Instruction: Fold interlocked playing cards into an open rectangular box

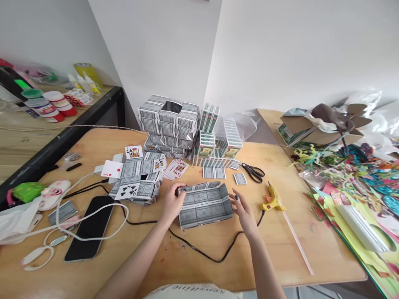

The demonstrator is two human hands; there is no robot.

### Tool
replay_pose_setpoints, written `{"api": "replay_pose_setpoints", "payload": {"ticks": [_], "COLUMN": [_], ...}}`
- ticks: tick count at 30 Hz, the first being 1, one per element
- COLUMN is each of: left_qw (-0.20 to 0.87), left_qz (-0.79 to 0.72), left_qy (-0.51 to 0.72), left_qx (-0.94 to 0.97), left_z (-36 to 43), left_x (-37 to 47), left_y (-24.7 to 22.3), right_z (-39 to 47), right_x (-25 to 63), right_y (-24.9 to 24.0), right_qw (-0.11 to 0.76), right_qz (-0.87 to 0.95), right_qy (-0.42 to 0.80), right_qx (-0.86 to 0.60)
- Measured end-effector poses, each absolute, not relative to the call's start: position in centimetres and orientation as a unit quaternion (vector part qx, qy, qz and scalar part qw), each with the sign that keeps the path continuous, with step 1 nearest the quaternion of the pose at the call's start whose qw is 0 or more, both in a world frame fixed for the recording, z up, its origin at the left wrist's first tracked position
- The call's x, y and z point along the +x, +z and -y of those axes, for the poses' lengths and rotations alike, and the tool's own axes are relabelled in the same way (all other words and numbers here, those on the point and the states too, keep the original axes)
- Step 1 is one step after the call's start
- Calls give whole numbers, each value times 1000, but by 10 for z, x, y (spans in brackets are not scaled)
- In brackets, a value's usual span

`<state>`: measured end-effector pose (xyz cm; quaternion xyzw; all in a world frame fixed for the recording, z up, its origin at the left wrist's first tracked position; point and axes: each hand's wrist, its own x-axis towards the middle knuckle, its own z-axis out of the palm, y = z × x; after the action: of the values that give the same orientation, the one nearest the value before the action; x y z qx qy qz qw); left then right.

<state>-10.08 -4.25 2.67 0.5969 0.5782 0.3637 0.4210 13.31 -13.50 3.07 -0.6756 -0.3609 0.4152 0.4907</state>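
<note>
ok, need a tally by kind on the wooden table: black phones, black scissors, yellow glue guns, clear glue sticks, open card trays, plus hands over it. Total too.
Black phone: 1
Black scissors: 1
Yellow glue gun: 1
Clear glue stick: 1
Open card tray: 1
Hands, left hand and right hand: 2
Total: 7
</note>
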Motion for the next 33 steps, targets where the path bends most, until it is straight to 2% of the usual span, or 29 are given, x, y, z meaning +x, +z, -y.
{"api": "replay_pose_setpoints", "payload": {"ticks": [3, 7, 10, 12, 18, 22, 25, 30, 33], "left_qw": [407, 361, 247, 174, 90, 90, 108, 155, 212], "left_qz": [-586, -581, -565, -610, -656, -664, -631, -455, -380], "left_qy": [377, 351, 257, 186, 63, 47, 99, 203, 220], "left_qx": [591, 640, 744, 751, 747, 741, 762, 853, 873], "left_z": [55, 32, 0, -18, -41, -42, -34, -6, 6], "left_x": [-112, -123, -117, -108, -85, -86, -89, -82, -72], "left_y": [28, 37, 44, 46, 42, 42, 53, 92, 109], "right_z": [123, 111, 106, 105, 105, 103, 96, 68, 51], "right_x": [124, 119, 117, 115, 113, 116, 116, 110, 102], "right_y": [26, 20, 20, 23, 30, 34, 39, 64, 80], "right_qw": [478, 469, 470, 475, 475, 485, 513, 566, 540], "right_qz": [416, 464, 468, 464, 465, 456, 444, 467, 528], "right_qy": [414, 391, 407, 420, 425, 421, 387, 292, 311], "right_qx": [-654, -642, -628, -618, -614, -616, -624, -613, -577]}}
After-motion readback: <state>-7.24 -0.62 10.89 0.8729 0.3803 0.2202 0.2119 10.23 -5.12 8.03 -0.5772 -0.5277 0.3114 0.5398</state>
